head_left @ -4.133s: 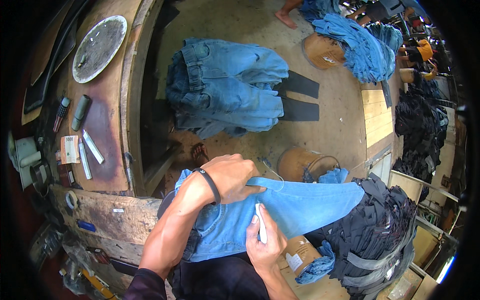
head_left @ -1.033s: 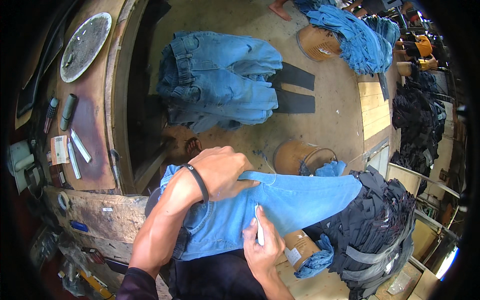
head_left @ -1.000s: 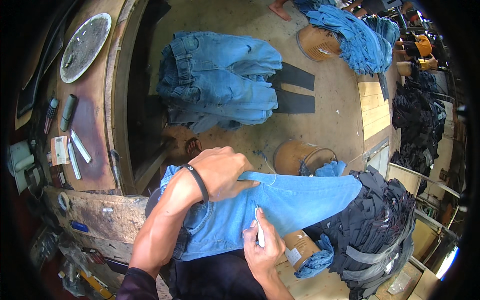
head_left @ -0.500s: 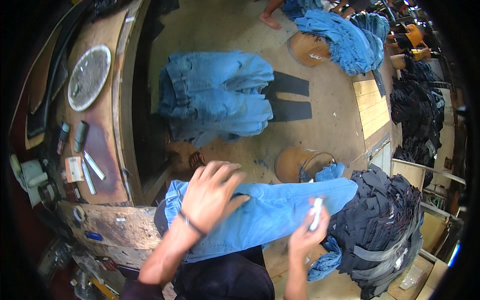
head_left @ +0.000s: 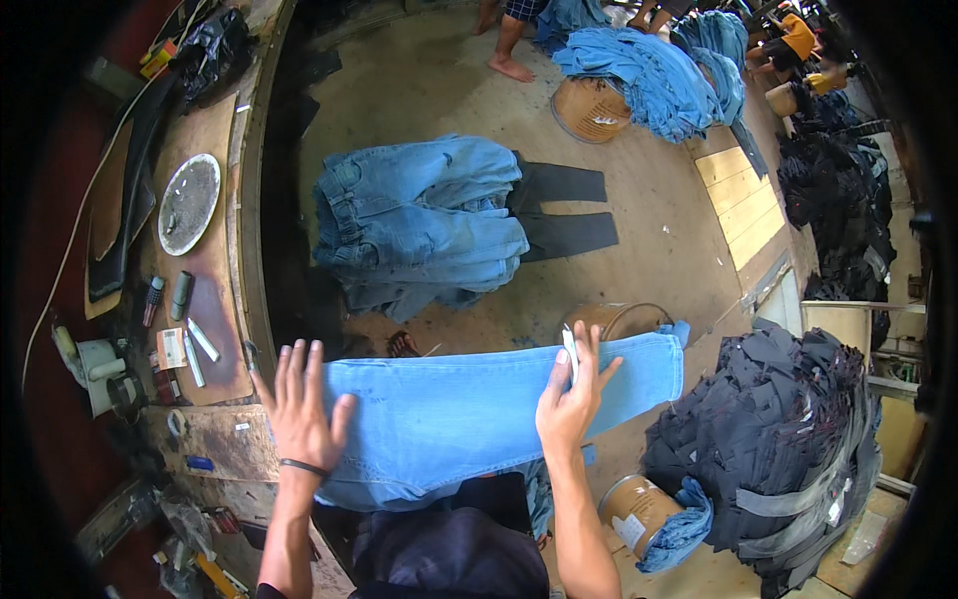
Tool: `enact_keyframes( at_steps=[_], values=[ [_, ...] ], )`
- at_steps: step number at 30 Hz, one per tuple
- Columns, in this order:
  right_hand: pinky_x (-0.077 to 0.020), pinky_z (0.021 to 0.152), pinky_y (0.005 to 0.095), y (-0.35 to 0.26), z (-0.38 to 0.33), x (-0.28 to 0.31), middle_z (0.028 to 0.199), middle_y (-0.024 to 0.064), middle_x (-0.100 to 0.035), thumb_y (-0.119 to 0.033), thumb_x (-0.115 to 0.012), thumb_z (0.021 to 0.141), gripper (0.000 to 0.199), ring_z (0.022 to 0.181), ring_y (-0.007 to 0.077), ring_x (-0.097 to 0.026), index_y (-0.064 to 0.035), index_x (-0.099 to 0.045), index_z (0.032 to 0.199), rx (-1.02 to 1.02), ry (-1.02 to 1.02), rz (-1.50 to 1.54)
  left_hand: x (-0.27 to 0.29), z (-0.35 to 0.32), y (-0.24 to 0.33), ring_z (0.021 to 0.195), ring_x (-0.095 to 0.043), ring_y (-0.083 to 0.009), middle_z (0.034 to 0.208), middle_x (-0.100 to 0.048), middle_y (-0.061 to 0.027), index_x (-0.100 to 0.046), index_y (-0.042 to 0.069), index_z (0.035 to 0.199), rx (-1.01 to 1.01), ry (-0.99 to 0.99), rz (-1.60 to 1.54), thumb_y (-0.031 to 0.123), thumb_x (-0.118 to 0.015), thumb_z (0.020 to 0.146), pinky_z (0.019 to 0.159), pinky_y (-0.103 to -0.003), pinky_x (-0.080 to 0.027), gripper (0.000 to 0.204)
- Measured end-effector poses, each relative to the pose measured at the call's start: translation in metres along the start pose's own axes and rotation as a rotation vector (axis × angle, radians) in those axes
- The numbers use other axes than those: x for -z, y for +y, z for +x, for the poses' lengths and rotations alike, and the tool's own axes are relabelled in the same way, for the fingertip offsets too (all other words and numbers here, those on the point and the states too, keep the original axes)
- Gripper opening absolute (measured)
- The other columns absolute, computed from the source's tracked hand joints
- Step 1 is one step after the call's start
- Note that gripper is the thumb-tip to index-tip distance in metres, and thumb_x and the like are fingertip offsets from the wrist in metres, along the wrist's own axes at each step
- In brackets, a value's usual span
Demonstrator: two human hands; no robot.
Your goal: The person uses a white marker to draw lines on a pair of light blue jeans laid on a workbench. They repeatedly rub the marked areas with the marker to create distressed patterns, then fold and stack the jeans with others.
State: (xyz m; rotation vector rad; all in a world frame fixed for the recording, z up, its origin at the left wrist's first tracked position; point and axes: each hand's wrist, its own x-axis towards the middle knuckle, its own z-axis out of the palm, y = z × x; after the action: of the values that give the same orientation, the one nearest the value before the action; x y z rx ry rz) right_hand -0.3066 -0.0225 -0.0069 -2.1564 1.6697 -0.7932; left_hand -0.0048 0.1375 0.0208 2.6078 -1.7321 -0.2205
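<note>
A light-blue pair of jeans (head_left: 439, 414) lies folded lengthwise across my front, its narrow leg end pointing right. My left hand (head_left: 304, 414) rests at the wide left end, fingers spread and holding nothing. Over the leg is my right hand (head_left: 571, 394), with a slim white stick (head_left: 570, 351) pinched between thumb and fingers; it looks like a marker or chalk, but I cannot tell which. The stick points away from me. Whatever supports the jeans is mostly hidden beneath them.
Stacked blue jeans (head_left: 429, 210) lie beyond. On the left bench, a round dish (head_left: 190, 205) stands near two white sticks (head_left: 205, 341). A large pile of black fabric pieces (head_left: 763, 429) is at right. A drum (head_left: 594, 108) carries more denim. Other people stand at the far edge.
My left hand has moved left to the wide end of the jeans. My right hand, still holding the white stick, has moved left and farther away. The jeans lie flatter; the view has shifted.
</note>
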Motion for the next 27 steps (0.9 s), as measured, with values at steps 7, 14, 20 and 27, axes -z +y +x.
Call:
enact_keyframes(
  at_steps=[7,14,20,27],
  values=[
    [-0.0613,0.083,0.0408,-0.004,-0.056,0.072,0.11,0.0259,-0.076,-0.003,-0.065,0.102,0.024,0.097,0.0326,-0.078,0.0069,-0.07,0.124,-0.245,0.084,0.099,0.034,0.056,0.103,0.145,-0.049,-0.0428,0.157,-0.052,-0.0223,-0.058,0.006,0.147,-0.344,0.151,-0.586,0.029,-0.083,0.089,0.118,-0.052,-0.042,0.068],
    [-0.0515,0.053,0.034,-0.016,-0.065,0.031,0.07,0.0084,-0.063,0.004,-0.072,0.093,0.038,0.056,0.0206,-0.062,0.0055,-0.069,0.131,0.244,-0.089,0.055,-0.014,0.15,0.169,0.106,-0.071,-0.0446,0.109,-0.077,-0.0242,-0.075,0.006,0.125,-0.684,-0.782,-0.712,0.059,-0.07,0.096,0.092,-0.05,-0.056,0.06],
    [-0.0498,0.051,0.0343,-0.01,-0.049,0.021,0.066,0.0072,-0.061,0.007,-0.071,0.09,0.041,0.052,0.0205,-0.059,0.0059,-0.07,0.131,0.285,-0.096,0.038,-0.042,0.147,0.158,0.089,-0.072,-0.0447,0.091,-0.076,-0.0257,-0.082,0.006,0.109,-0.668,-0.615,-0.84,0.044,-0.069,0.102,0.082,-0.05,-0.057,0.041],
    [-0.0541,0.057,0.0355,-0.017,-0.035,0.018,0.076,0.0119,-0.068,0.008,-0.072,0.088,0.042,0.06,0.0235,-0.066,0.0058,-0.071,0.129,0.21,-0.164,0.046,-0.037,0.16,0.159,0.084,-0.07,-0.046,0.087,-0.074,-0.0251,-0.079,0.001,0.093,-0.679,-0.644,-0.791,0.046,-0.068,0.103,0.075,-0.05,-0.055,0.047]
  ],
)
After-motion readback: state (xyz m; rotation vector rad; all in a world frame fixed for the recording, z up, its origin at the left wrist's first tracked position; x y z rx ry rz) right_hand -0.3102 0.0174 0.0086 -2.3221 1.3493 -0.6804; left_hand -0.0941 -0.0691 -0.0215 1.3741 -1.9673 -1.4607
